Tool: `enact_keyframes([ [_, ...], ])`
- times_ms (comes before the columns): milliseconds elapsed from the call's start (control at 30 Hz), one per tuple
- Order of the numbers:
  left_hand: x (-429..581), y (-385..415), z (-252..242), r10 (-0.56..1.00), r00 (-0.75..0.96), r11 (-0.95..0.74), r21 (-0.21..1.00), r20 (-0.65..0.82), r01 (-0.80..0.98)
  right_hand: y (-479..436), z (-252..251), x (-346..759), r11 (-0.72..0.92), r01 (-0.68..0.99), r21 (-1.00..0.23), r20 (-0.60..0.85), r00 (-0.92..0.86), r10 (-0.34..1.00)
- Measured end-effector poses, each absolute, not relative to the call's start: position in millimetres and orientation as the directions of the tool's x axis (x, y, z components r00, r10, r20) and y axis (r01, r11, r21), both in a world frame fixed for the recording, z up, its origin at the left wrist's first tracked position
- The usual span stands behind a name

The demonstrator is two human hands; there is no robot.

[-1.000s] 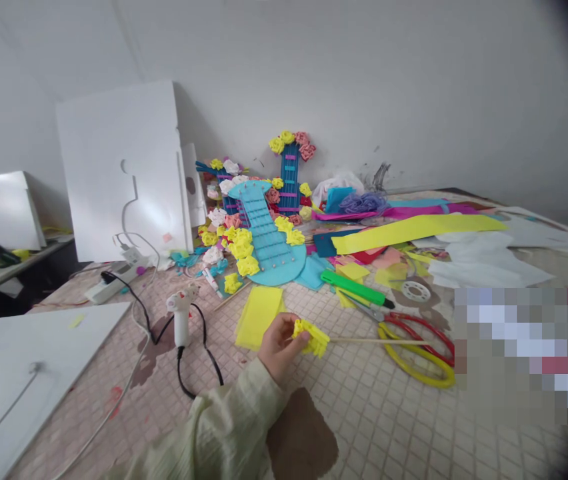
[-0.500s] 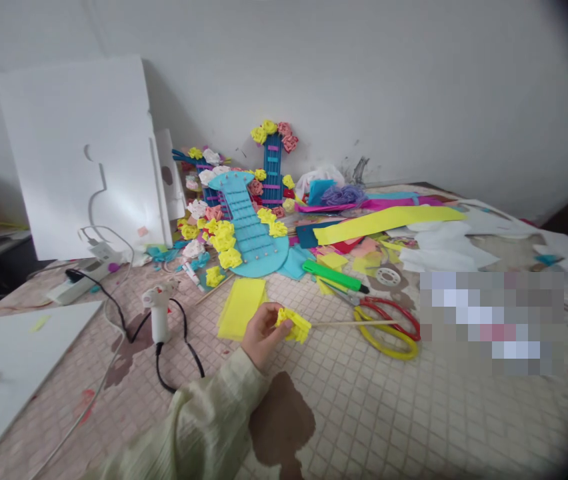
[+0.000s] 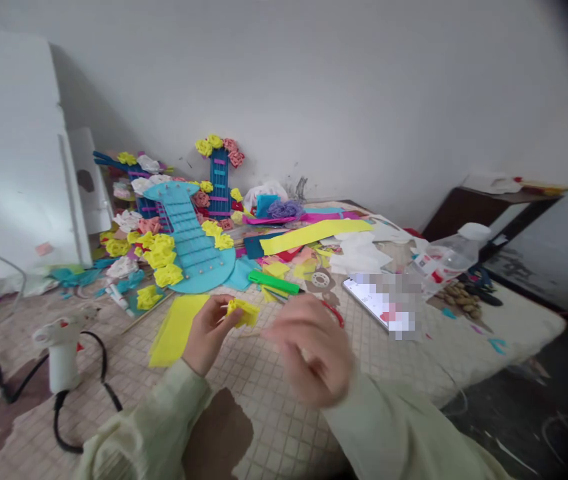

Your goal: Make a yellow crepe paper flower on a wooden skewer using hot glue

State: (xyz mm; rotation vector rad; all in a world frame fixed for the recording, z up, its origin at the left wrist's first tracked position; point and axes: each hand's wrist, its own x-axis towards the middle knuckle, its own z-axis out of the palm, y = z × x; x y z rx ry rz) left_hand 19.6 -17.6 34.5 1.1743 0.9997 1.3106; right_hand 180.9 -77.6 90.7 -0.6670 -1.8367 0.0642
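Observation:
My left hand point(image 3: 207, 337) pinches a small folded piece of yellow crepe paper point(image 3: 245, 313) between thumb and fingers. A thin wooden stick point(image 3: 248, 335) runs from the paper toward my right hand point(image 3: 314, 357), whose curled fingers appear closed on it, though motion blurs them. Behind my left hand lies a flat yellow sheet point(image 3: 174, 333). Beyond my right hand are a green-handled cutter point(image 3: 274, 282) and scissors, mostly hidden, with a bit of red handle point(image 3: 335, 312) showing. A light blue guitar-like cutout point(image 3: 199, 247) with yellow paper flowers point(image 3: 159, 257) leans farther back.
At left stands a white glue gun point(image 3: 64, 353) with a black cord. A phone point(image 3: 377, 307), partly pixelated, lies at right, before a clear plastic bottle point(image 3: 451, 257). Paper scraps and a long yellow strip point(image 3: 317, 235) cover the back. A white board point(image 3: 14, 153) leans at far left.
My right hand has come into view and reached the stick, covering most of the scissors. My left hand still holds the yellow paper. The view has turned right, showing the phone and bottle.

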Motion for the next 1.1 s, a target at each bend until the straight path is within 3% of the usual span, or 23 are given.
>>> enact_keyframes([
  [100, 21.9, -9.4, 31.4, 0.994, 0.065, -0.070, 0.980, 0.084, -0.186, -35.8, 81.5, 159.5, 0.724, 0.339, -0.600, 0.718, -0.169, 0.675],
  [200, 17.1, -5.7, 20.2, 0.997, 0.066, -0.031, 0.981, 0.044, -0.192, 3.2, 61.7, 147.3, 0.571, 0.308, -0.761, 0.523, -0.230, 0.821],
  [367, 4.7, -8.6, 8.3, 1.000, 0.002, 0.001, 0.980, -0.001, -0.197, 26.3, 26.1, 153.8, 0.440, 0.257, -0.860, 0.373, -0.271, 0.887],
  [533, 2.3, -14.0, 10.2, 0.999, -0.027, 0.021, 0.979, -0.027, -0.204, 14.3, 14.7, 159.7, 0.451, 0.216, -0.866, 0.353, -0.376, 0.857],
  [767, 3.3, -18.1, 6.4, 0.997, -0.033, 0.059, 0.972, -0.068, -0.227, 4.0, 19.3, 153.5, 0.501, 0.301, -0.811, 0.398, -0.344, 0.850],
  [1100, 2.6, -21.3, 11.2, 0.998, 0.029, -0.057, 0.997, 0.056, 0.056, 5.0, 12.6, 155.2, 0.686, 0.370, -0.626, 0.577, -0.373, 0.727],
])
